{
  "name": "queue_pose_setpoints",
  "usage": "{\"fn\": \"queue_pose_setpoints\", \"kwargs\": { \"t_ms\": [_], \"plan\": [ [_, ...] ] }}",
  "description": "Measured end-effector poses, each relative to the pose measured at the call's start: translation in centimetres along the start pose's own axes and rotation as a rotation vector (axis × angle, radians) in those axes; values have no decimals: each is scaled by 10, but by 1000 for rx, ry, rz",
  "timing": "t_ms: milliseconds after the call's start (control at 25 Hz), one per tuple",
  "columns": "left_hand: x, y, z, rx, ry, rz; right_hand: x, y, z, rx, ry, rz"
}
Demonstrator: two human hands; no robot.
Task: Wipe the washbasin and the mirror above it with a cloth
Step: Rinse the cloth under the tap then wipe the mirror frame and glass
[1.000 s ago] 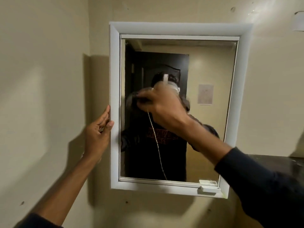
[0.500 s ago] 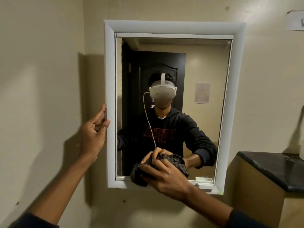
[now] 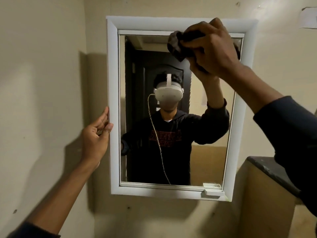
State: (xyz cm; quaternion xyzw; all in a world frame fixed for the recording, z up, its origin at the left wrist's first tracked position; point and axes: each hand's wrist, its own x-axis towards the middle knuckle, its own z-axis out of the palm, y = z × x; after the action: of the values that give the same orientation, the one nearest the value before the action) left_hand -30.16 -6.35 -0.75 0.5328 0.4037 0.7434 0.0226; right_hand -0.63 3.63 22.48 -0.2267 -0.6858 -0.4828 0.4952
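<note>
Our right hand [image 3: 211,48] bunches the soft, limp cloth [image 3: 176,46] against the fragile mirror [image 3: 171,117]; our open left hand [image 3: 96,140] braces its frame [image 3: 113,83].

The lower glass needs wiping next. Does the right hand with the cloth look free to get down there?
Probably yes. The right hand holds the cloth at the mirror's top; nothing covers the lower glass, and the left hand rests on the frame's outer edge.
</note>
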Motion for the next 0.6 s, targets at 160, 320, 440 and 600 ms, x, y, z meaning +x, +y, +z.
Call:
{"fn": "queue_pose_setpoints", "kwargs": {
  "t_ms": [160,320,440,600],
  "plan": [
    [0,0,2,-8,8,3,-66,-40,-12,101,12,-59],
    [-1,0,1,-7,6,4,-197,-102,-23,344,-172,-147],
    [0,-1,2,-3,6,1,-294,-133,-20,376,-382,-278],
    [-1,-3,2,1,20,2,-330,-146,-28,395,-492,-357]
  ]
}}
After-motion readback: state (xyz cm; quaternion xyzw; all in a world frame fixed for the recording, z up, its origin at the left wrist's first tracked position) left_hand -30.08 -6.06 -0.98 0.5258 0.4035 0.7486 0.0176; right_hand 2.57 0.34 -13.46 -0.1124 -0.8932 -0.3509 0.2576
